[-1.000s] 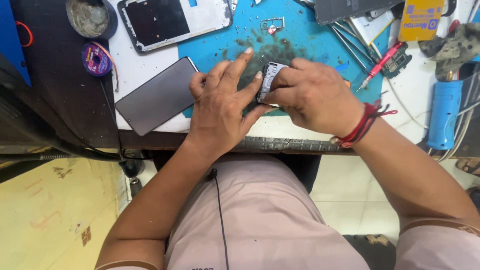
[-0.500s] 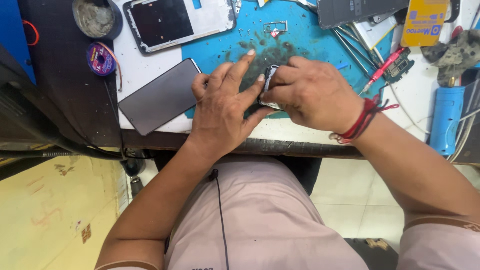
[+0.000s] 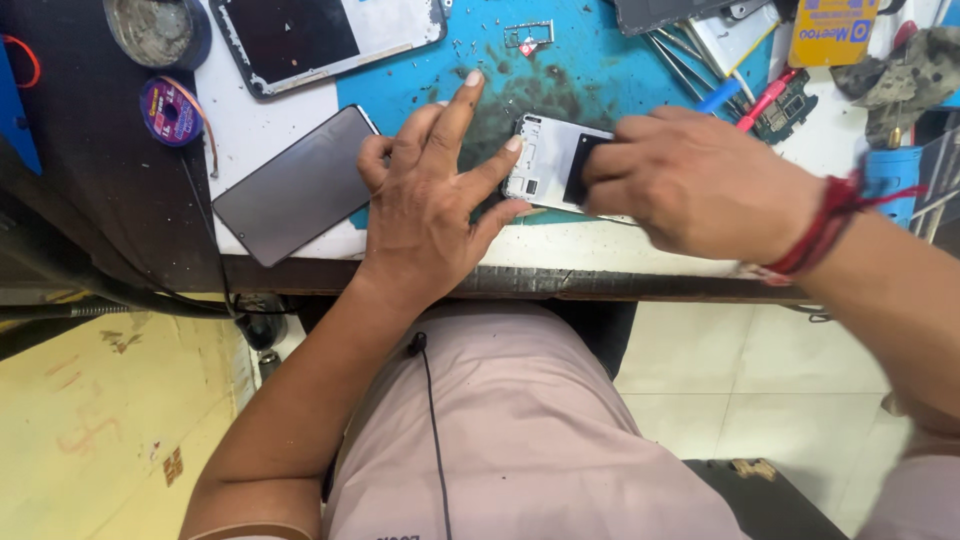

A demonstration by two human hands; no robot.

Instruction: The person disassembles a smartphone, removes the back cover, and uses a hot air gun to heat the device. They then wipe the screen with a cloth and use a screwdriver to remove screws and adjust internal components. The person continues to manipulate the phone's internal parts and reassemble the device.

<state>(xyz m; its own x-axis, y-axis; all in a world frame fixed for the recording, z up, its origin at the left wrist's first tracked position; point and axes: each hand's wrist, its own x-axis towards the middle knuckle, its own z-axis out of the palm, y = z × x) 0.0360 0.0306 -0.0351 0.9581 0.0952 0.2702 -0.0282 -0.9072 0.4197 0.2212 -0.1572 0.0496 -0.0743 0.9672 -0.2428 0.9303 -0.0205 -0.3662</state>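
A person is sitting at a cluttered repair bench, seen from above, with a pale pink garment filling the lower middle of the view. The left hand (image 3: 435, 210) is lying palm down on the bench with its fingers spread wide, one fingertip touching the left edge of a small silver-white phone frame with a dark square part on it (image 3: 548, 165). The frame is lying flat near the front edge of the bench, on a stained blue work mat (image 3: 420, 85). The right hand (image 3: 700, 185), blurred, with a red thread band (image 3: 825, 225) at the wrist, is covering the frame's right end with its fingers curled down onto it; whether they are pinching it or only pressing on it cannot be told.

Just left of the left hand a dark grey rectangular glass panel (image 3: 295, 185) is lying at a slant on the white bench top (image 3: 620, 245). Above it a larger phone body with a black screen and a pale rim (image 3: 320, 35) is resting. Farther left, on a dark surface, a purple spool of wire (image 3: 170, 110) and a round metal tin (image 3: 155, 30) are sitting. Thin metal tools (image 3: 680, 55), a red-handled tool (image 3: 765, 100) and a yellow packet (image 3: 840, 30) are crowding the bench's far right. Below the bench, a yellowish floor on the left (image 3: 110, 430) and pale tiles on the right (image 3: 740, 390) are showing.
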